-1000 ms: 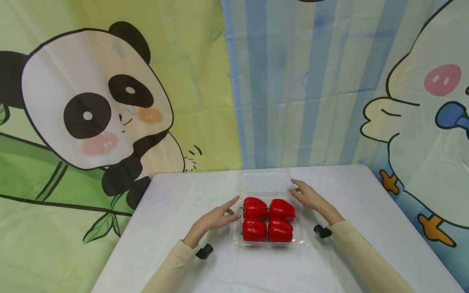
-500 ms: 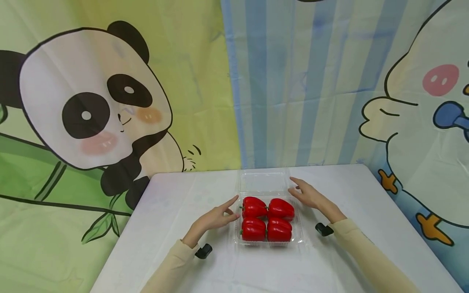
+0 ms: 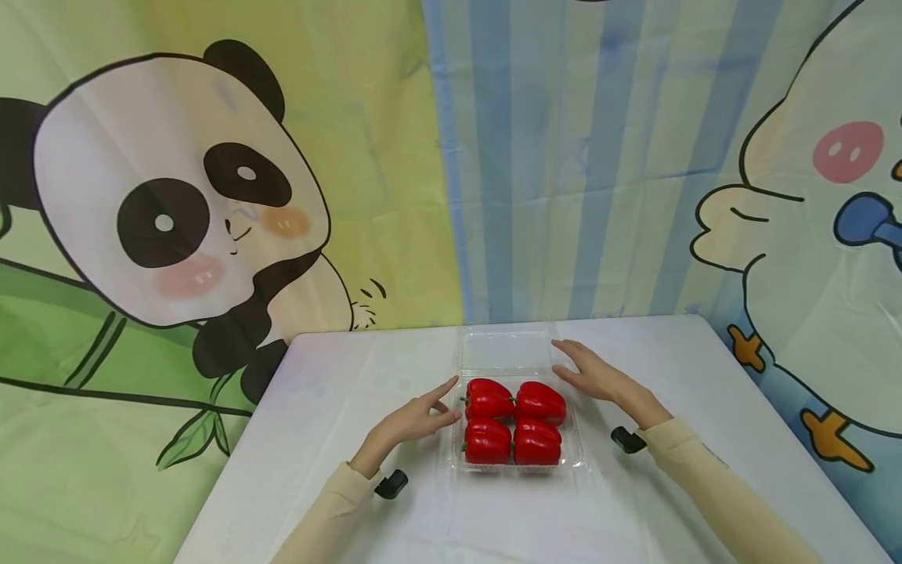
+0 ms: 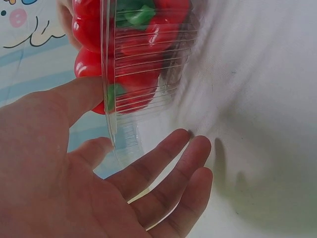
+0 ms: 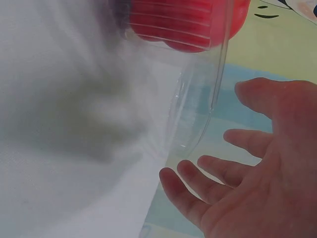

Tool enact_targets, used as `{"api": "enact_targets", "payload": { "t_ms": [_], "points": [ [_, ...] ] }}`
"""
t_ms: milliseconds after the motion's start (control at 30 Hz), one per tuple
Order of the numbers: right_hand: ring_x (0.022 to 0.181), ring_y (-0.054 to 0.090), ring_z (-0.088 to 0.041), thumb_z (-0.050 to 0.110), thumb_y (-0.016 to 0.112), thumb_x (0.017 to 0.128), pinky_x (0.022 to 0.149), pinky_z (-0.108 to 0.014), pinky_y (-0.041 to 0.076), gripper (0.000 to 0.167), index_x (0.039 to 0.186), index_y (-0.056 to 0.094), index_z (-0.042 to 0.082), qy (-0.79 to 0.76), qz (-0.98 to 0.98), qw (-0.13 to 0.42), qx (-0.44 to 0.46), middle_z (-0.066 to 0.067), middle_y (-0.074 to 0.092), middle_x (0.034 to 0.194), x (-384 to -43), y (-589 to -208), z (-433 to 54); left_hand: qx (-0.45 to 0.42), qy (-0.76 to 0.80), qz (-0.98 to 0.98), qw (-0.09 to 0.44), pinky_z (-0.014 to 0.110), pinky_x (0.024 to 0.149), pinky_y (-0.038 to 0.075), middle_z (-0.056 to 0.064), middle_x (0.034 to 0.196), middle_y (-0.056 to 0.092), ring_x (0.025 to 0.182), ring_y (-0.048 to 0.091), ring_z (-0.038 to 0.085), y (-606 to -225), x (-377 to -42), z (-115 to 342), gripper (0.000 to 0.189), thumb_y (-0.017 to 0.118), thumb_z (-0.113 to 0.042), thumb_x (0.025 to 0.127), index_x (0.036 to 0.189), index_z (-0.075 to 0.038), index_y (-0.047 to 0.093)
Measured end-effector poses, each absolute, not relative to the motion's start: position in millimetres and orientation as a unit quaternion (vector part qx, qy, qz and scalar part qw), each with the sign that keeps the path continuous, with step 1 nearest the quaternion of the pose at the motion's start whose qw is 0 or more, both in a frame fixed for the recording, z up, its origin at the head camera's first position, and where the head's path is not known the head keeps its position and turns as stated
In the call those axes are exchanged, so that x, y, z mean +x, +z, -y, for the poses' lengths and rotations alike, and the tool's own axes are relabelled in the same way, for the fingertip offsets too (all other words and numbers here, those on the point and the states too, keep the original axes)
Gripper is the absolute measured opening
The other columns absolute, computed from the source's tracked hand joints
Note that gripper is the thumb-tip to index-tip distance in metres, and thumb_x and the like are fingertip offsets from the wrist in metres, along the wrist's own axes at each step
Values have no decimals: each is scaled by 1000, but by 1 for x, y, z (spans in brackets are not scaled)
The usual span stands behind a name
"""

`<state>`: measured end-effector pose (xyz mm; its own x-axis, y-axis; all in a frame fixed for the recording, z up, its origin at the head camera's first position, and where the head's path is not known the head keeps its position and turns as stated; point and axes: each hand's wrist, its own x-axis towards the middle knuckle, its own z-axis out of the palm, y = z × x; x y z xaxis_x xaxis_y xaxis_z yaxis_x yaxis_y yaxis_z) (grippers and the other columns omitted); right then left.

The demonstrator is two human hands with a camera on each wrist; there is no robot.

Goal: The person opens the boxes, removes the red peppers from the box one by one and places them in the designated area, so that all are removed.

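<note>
A clear plastic clamshell box (image 3: pixel 574 446) lies on the table with several red bell peppers (image 3: pixel 539 442) in two rows inside. Its see-through lid (image 3: pixel 503 350) is folded back at the far side. My left hand (image 3: pixel 412 421) is at the box's left side, thumb at the rim and the other fingers extended; in the left wrist view the peppers' green stems (image 4: pixel 138 16) show through the ribbed wall. To the right, my right hand (image 3: pixel 599 376) is beside the hinge and lid, fingers spread. In the right wrist view its fingers (image 5: pixel 190 193) hold nothing.
The box rests on a white-covered table (image 3: pixel 395 517). Behind it hangs a printed cloth with a panda (image 3: pixel 148 188) and blue stripes (image 3: pixel 550 157). A small black wrist camera (image 3: pixel 391 484) sits under the left cuff, another black camera (image 3: pixel 627 440) under the right.
My right hand has shifted slightly left toward the lid, and its fingers have straightened. The left hand, the box and the peppers have kept their places.
</note>
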<state>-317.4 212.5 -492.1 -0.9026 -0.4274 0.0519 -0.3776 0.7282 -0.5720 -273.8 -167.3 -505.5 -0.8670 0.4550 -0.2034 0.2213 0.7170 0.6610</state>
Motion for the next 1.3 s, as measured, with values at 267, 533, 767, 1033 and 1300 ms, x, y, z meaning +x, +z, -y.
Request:
{"api": "enact_targets", "payload": {
  "t_ms": [267,533,767,1033,1300],
  "points": [
    [142,33,-52,29,57,102,110,-69,32,65,154,33,0,-277,-931,47,-233,-31,34,156,-307,-484,-207,188,323,-911,175,46,85,54,13,123,68,99,67,23,-507,-274,168,75,60,-47,98,161,-27,26],
    [141,36,-51,26,60,100,110,-67,33,64,154,34,2,-258,-930,48,-256,-28,38,155,-298,-477,-200,187,325,-910,177,46,85,54,13,123,68,99,67,23,-508,-274,168,75,61,-48,97,161,-27,26],
    [142,34,-49,28,62,99,109,-68,35,67,156,34,8,-252,-928,67,-267,-25,37,157,-290,-472,-196,188,329,-908,178,43,82,54,13,123,68,95,66,20,-506,-274,167,75,60,-47,98,161,-27,26],
    [142,33,-46,28,66,96,106,-68,38,69,156,36,12,-243,-921,85,-291,-22,38,156,-283,-468,-194,180,326,-910,184,43,82,55,13,124,68,91,67,19,-508,-276,168,76,61,-48,97,161,-29,25],
    [142,35,-43,24,65,97,107,-66,39,66,156,36,13,-226,-916,99,-317,-19,40,156,-280,-467,-191,178,327,-910,184,48,86,55,14,126,67,98,68,23,-507,-276,168,76,61,-48,97,161,-28,25]
  ]
}}
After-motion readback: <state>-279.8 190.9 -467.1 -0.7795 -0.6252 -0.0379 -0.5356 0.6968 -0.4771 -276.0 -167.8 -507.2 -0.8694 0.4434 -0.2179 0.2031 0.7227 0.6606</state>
